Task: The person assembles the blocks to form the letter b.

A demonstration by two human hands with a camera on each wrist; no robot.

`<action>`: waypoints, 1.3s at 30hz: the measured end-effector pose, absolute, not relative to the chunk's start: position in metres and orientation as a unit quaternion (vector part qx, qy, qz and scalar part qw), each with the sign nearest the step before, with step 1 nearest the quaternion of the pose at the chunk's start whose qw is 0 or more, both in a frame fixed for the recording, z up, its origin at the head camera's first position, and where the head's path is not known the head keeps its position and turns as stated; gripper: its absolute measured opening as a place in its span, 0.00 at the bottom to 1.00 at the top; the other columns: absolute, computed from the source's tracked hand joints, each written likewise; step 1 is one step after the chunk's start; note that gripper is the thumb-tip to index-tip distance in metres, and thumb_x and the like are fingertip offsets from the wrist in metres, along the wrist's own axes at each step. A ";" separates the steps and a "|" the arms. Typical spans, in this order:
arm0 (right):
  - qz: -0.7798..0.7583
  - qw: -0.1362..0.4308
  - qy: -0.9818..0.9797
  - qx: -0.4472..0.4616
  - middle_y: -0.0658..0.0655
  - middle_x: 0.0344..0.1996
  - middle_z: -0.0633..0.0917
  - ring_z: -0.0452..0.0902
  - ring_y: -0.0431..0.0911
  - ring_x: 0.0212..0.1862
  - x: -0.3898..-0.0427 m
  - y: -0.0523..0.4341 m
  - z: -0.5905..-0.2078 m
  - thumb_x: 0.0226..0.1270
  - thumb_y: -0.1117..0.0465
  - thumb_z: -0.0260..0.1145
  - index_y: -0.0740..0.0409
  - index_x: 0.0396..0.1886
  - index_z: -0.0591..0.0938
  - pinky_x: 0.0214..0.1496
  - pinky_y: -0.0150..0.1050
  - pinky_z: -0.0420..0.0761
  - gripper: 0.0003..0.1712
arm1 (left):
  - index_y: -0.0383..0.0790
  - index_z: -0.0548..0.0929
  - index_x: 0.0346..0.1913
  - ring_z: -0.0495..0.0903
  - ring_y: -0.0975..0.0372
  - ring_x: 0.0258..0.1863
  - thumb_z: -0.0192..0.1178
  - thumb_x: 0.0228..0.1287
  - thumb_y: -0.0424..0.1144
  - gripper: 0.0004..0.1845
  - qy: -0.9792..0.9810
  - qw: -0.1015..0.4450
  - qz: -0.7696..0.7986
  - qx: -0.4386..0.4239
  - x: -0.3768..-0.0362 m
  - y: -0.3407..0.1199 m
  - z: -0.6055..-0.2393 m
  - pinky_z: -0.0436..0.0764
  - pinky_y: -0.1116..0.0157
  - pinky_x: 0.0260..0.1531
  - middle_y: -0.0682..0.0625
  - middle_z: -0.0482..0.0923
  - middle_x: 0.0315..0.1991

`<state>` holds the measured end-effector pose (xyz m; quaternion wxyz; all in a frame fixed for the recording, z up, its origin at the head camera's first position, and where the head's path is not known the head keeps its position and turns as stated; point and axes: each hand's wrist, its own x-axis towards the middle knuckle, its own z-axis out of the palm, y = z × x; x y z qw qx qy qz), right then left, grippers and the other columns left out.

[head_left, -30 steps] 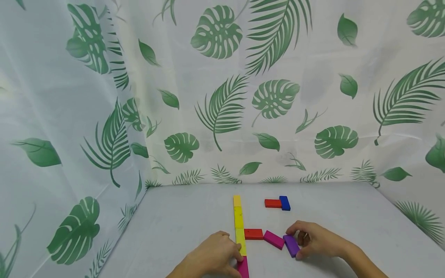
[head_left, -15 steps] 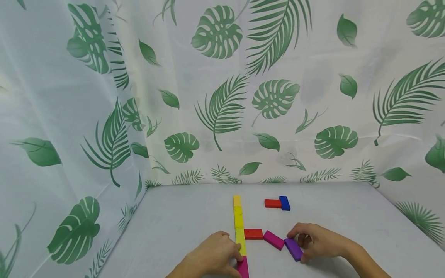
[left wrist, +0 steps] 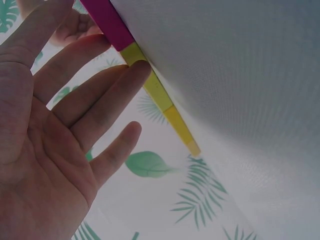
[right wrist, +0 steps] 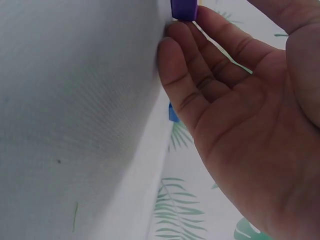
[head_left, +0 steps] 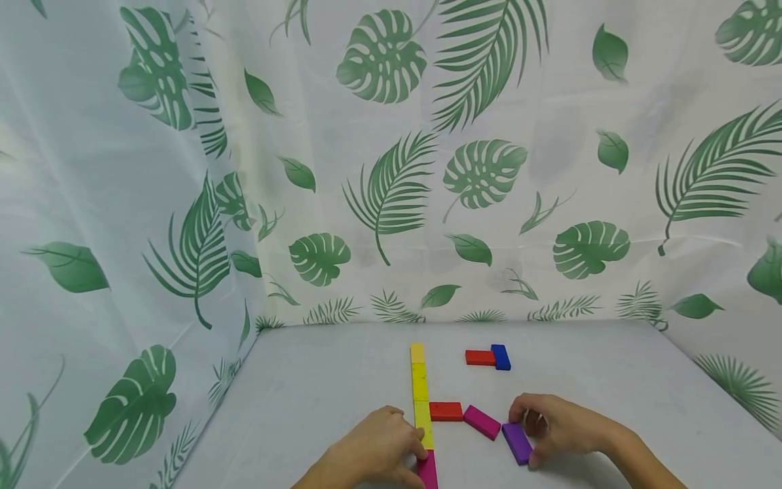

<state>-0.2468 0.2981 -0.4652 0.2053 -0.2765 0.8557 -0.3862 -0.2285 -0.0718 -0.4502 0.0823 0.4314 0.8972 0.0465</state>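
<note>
Head view: the right hand (head_left: 565, 429) pinches the purple block (head_left: 517, 443) between thumb and curled fingers (right wrist: 181, 75); it lies flat on the table (head_left: 318, 394), its long axis running near to far, tilted slightly left. Straight left hand (head_left: 374, 456) fingers (left wrist: 107, 97) touch the yellow row (head_left: 420, 397) and magenta block (head_left: 427, 470).

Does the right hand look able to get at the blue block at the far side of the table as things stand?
Probably yes: the right hand is at the purple block, and the bare table between it and the blue block holds nothing in the way.
</note>
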 end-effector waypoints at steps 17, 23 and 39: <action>-0.374 0.251 0.854 -0.261 0.54 0.39 0.82 0.77 0.47 0.41 -0.244 0.291 -0.463 0.52 0.60 0.84 0.53 0.51 0.78 0.41 0.33 0.78 0.29 | 0.63 0.92 0.51 0.77 0.79 0.35 0.76 0.56 0.61 0.19 0.900 0.089 0.052 0.424 -0.229 -0.071 -0.451 0.80 0.58 0.63 0.67 0.89 0.45; -0.370 0.253 0.856 -0.256 0.53 0.38 0.82 0.77 0.46 0.41 -0.244 0.288 -0.464 0.52 0.60 0.84 0.52 0.49 0.78 0.40 0.33 0.78 0.28 | 0.63 0.92 0.50 0.79 0.78 0.39 0.75 0.57 0.61 0.19 0.900 0.090 0.050 0.424 -0.229 -0.071 -0.451 0.80 0.58 0.64 0.66 0.89 0.48; -0.374 0.252 0.850 -0.271 0.53 0.38 0.82 0.78 0.46 0.42 -0.244 0.284 -0.463 0.52 0.59 0.85 0.51 0.49 0.79 0.41 0.33 0.78 0.28 | 0.64 0.92 0.50 0.81 0.78 0.43 0.75 0.56 0.62 0.19 0.902 0.091 0.052 0.419 -0.229 -0.071 -0.450 0.80 0.58 0.64 0.67 0.89 0.48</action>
